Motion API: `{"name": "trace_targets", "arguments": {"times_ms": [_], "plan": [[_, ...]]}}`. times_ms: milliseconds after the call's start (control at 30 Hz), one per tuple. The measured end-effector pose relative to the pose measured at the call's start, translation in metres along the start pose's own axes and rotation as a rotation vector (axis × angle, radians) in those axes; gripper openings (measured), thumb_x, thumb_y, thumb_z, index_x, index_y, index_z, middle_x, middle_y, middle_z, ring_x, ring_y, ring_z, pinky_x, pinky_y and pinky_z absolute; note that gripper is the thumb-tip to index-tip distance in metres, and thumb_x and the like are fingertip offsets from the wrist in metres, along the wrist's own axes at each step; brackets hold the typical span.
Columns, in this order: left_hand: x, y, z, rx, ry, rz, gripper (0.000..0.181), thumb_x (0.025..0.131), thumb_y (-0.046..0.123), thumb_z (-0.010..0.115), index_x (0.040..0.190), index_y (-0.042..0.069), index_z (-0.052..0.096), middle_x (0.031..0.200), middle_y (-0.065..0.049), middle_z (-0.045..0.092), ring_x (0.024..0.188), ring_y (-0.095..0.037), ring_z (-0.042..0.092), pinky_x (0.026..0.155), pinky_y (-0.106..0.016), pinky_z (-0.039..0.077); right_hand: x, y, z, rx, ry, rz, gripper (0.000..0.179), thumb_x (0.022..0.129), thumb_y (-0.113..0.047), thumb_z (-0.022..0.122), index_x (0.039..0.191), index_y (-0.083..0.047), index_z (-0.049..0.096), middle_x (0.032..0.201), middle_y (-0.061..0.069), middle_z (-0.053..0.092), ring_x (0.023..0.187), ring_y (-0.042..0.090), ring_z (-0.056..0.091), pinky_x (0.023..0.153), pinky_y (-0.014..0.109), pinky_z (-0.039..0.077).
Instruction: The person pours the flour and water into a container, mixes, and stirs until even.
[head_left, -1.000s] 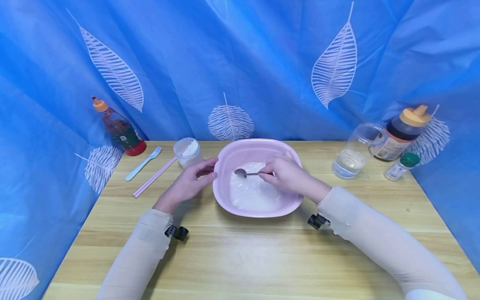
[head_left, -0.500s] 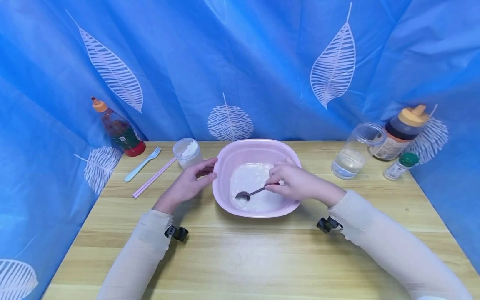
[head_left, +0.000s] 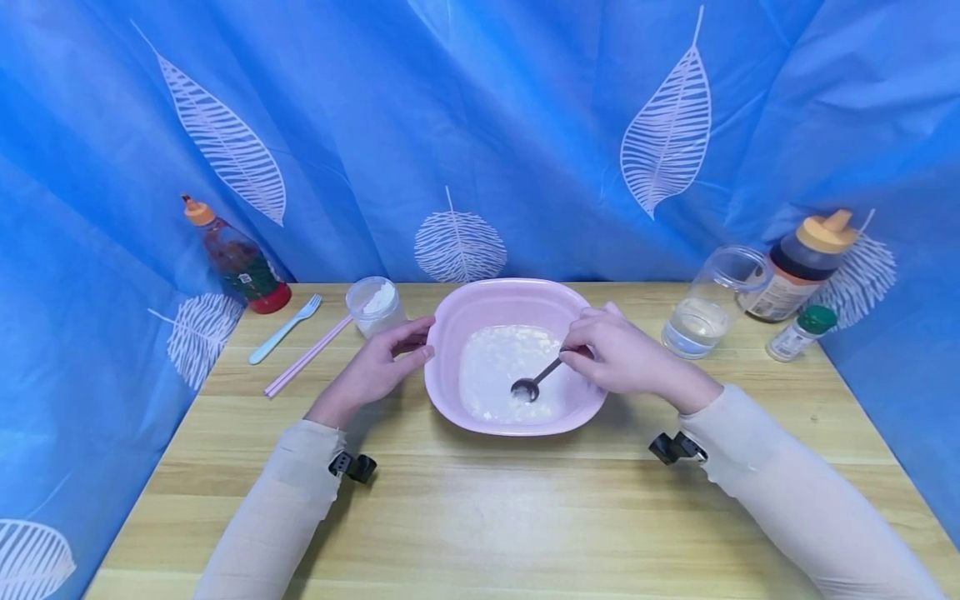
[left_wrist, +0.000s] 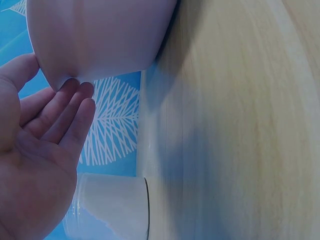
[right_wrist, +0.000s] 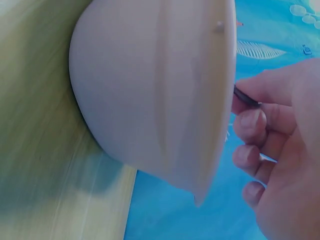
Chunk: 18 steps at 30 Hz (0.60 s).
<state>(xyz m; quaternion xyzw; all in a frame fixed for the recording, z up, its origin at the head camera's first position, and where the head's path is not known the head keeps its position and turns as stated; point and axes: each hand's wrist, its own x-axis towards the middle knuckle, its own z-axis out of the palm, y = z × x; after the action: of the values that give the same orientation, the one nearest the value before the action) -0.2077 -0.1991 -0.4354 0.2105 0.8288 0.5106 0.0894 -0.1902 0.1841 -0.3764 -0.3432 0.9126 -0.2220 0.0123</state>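
Observation:
A pink basin [head_left: 446, 358] with a wet white mixture [head_left: 498, 367] inside stands at the table's middle. My left hand [head_left: 375, 362] rests against its left rim; in the left wrist view the thumb and fairly straight fingertips [left_wrist: 86, 90] touch the rim. Over the basin's right side, my right hand [head_left: 626, 358] pinches a dark spoon [head_left: 525, 389] by its handle, the bowl of the spoon down in the mixture. The right wrist view shows the handle end [right_wrist: 246, 97] between thumb and fingers, while the basin wall hides the rest.
Left of the basin are a tub of white powder [head_left: 375, 307], pink chopsticks [head_left: 309, 356], a blue fork [head_left: 285, 329] and a red sauce bottle [head_left: 243, 262]. On the right stand a clear cup of liquid [head_left: 697, 321], a dark sauce bottle [head_left: 798, 271] and a green-capped jar [head_left: 802, 333].
The spoon's bowl has swept toward the near side of the basin, then right, with my right hand shifting right. White lumps show more in the mixture. My left hand stays in place.

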Motion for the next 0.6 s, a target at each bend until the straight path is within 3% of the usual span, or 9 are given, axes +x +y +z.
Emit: {"name": "trace_targets", "arguments": {"times_ms": [233,400,600], "plan": [[0.0,0.002,0.001,-0.001,0.006,-0.004,0.055,0.109,0.018,0.066,0.159,0.001,0.05,0.147,-0.021,0.065,0.137,-0.04,0.063,0.124,-0.058,0.045,0.001,0.009,0.0,-0.053,0.105,0.049,0.009,0.097,-0.011,0.075,0.092,-0.01,0.083,0.083,-0.002,0.073,0.088,0.02,0.058,0.085,0.038,0.032],[0.0,0.002,0.001,-0.001,0.009,-0.006,0.055,0.108,0.018,0.066,0.158,0.0,0.051,0.147,-0.021,0.066,0.137,-0.04,0.063,0.124,-0.058,0.046,0.001,0.014,0.003,-0.112,0.194,0.055,0.011,0.096,-0.01,0.073,0.091,-0.008,0.082,0.084,0.002,0.077,0.087,0.024,0.062,0.082,0.039,0.034],[0.001,0.001,0.0,-0.002,0.006,-0.005,0.056,0.108,0.018,0.066,0.159,0.001,0.05,0.147,-0.021,0.066,0.137,-0.04,0.063,0.125,-0.058,0.045,0.003,0.016,0.006,-0.152,0.272,0.094,0.012,0.094,-0.01,0.074,0.083,-0.009,0.079,0.072,0.001,0.069,0.078,0.023,0.055,0.079,0.04,0.032]]}}
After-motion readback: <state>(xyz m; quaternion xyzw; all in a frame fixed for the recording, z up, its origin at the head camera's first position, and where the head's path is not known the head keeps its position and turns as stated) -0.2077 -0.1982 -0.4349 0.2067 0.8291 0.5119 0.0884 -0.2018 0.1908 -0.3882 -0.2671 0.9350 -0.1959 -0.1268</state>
